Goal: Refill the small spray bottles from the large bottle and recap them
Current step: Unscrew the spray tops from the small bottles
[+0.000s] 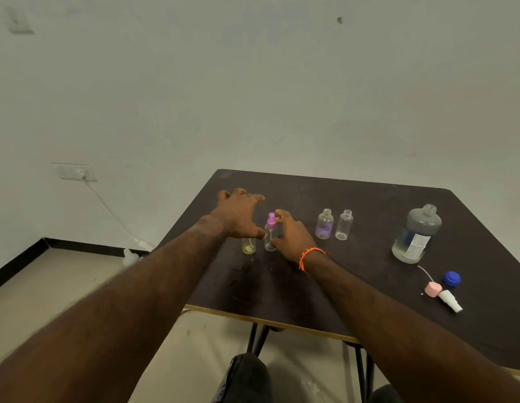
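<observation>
On the dark table (369, 205) stands a small clear spray bottle with a magenta spray cap (271, 225). My right hand (292, 237) curls round it from the right, forefinger at the cap and thumb low on the body. Just left of it is a small yellow bottle (249, 245), its top hidden under my left hand (238, 213), which hovers with spread fingers. Two uncapped small bottles, one purple-tinted (324, 223) and one clear (344, 225), stand further right. The large bottle (416, 234) is uncapped at the right, partly full.
Near the right front edge lie a blue cap (451, 278), a pink spray cap with its tube (432, 287) and a white spray cap (450, 301). A wall socket with a white cable (78, 173) and a white bottle on the floor (130, 257) are to the left.
</observation>
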### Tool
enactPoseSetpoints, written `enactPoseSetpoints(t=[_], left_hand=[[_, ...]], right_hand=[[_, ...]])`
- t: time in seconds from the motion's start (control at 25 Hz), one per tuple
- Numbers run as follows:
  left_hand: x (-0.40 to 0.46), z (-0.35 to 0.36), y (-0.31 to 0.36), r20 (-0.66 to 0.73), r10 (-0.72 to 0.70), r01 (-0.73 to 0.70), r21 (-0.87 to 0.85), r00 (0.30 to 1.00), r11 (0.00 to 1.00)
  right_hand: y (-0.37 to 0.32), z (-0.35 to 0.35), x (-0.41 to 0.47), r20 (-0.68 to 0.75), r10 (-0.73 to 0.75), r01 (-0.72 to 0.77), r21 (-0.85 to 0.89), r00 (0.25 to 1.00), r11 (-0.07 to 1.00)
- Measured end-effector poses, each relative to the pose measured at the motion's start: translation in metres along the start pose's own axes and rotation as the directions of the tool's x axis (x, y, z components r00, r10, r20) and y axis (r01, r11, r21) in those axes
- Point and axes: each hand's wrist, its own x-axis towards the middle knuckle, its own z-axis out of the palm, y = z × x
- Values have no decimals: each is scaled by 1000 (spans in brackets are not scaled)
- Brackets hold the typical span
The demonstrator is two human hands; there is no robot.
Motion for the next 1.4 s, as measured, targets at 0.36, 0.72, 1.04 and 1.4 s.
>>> enactPoseSetpoints(t=[0.36,0.72,1.04,1.4], left_hand=[[1,5,24,-38,175,-176,-11,984,984],[-11,42,113,-76,311,-319,-178,948,931],[-7,77,140,-199,183,-254,-437,963,863],[6,88,140,-215,159,-249,-505,964,827]], right_hand=[[16,-14,-19,-93,25,-29,-38,995,999],[55,-61,-74,-119,97,-111,-120,988,987],[69,-82,-87,-42,115,-118,-75,992,990],[59,-88,-82,-247,89,-139,-193,965,971]])
